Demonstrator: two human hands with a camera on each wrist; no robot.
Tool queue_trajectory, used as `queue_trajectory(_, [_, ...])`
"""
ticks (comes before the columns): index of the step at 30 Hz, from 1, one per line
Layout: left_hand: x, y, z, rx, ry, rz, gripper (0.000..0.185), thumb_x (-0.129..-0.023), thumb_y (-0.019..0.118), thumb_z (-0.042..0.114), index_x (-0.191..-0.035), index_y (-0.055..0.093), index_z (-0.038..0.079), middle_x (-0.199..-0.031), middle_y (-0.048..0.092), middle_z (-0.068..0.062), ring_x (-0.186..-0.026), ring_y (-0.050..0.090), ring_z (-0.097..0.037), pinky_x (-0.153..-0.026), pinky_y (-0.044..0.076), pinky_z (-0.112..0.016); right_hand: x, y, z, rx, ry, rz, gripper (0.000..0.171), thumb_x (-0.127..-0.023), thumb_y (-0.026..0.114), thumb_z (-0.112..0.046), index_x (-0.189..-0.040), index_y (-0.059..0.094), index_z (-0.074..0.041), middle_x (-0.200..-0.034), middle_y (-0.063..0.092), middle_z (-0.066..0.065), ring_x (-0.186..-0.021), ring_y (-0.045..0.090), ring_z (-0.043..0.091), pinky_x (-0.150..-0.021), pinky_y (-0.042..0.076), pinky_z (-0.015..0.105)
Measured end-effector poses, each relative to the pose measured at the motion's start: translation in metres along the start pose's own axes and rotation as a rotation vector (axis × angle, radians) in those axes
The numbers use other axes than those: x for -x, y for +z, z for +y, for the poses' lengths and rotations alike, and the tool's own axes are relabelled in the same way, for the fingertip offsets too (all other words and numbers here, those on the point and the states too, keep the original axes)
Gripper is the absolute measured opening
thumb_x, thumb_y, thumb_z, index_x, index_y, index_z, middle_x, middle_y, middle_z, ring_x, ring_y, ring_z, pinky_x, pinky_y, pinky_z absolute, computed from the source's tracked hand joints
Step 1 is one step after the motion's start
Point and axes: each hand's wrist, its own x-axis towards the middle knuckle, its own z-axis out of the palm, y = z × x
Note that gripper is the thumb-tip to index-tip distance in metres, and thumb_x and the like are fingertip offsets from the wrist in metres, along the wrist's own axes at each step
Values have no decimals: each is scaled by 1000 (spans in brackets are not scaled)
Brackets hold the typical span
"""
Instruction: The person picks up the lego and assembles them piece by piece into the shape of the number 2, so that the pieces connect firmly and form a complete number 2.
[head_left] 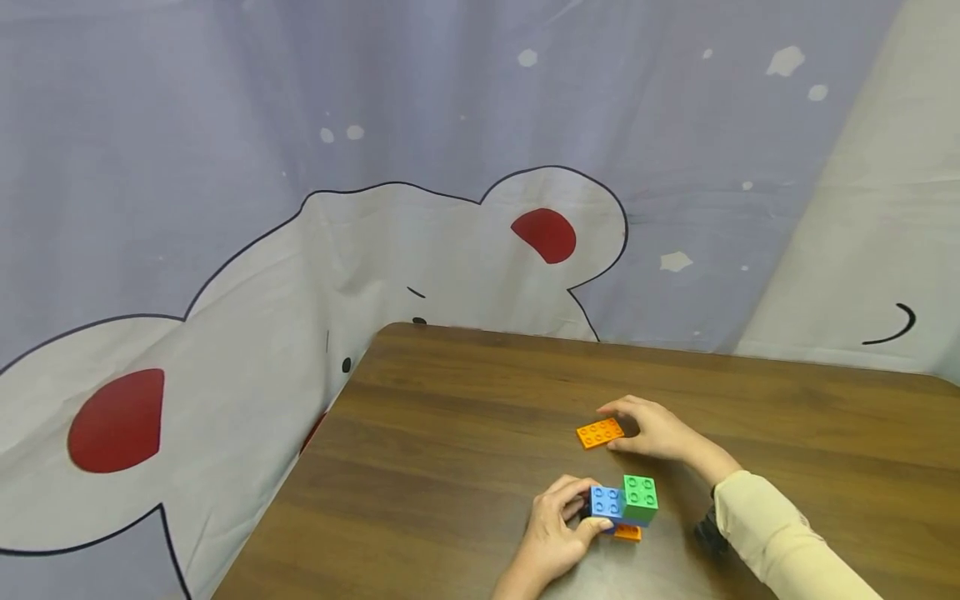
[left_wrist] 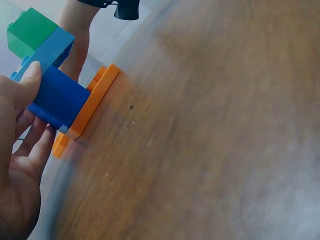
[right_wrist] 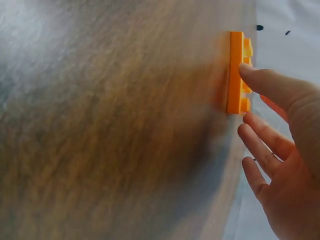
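On the near part of the brown wooden table, the left hand pinches a brick stack: blue and green bricks over an orange plate. Farther right, the right hand, fingers loosely spread, touches a flat orange plate. No writing is legible.

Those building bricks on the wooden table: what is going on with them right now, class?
A person sits at a wooden table with toy bricks. The left hand grips a small stack: a blue brick and a green brick above an orange plate resting on the table. The right hand touches a separate flat orange plate lying further back, with a fingertip on its studs.
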Motion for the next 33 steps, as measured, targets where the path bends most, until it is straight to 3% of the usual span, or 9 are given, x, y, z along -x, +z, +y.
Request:
queue_trajectory(9, [0, 0, 0, -12, 11, 4, 34, -78, 74, 18, -108, 63, 5, -100, 62, -6, -100, 61, -14, -83, 52, -24, -3, 5, 4, 24, 36, -34, 41, -76, 76, -29, -112, 65, -11, -97, 58, 1, -82, 53, 15, -69, 45, 31])
queue_trajectory(14, [0, 0, 0, -37, 13, 11, 35, -78, 74, 19, -108, 63, 6, -99, 62, -6, -100, 61, -14, -82, 53, -27, -6, 6, 5, -6, -1, -55, 37, -78, 74, -28, -110, 66, -10, -96, 56, 2, -78, 49, 13, -65, 41, 26])
queue_trajectory(23, [-2, -7, 29, -42, 31, 23, 32, -76, 74, 8, -104, 63, -1, -95, 62, -11, -97, 62, -16, -80, 54, -35, -5, 7, 4, 9, -2, -51, 33, -80, 73, -26, -107, 64, -11, -88, 51, 0, -75, 47, 14, -63, 38, 24])
queue_trajectory(30, [-1, 0, 12, -73, -4, 27, 33, -77, 75, 14, -107, 64, 3, -97, 63, -8, -98, 61, -14, -82, 53, -32, 2, 8, 0, 29, -19, -4, 32, -82, 71, -26, -109, 60, -11, -87, 48, -1, -75, 46, 13, -62, 40, 24])
queue_trajectory(33, [-1, -2, 17, -66, -10, 19, 33, -77, 74, 13, -107, 64, 2, -97, 63, -9, -98, 61, -15, -83, 53, -32, 8, 8, -3, 35, -34, 16, 33, -83, 70, -28, -110, 58, -14, -89, 48, -4, -73, 46, 10, -59, 39, 22])
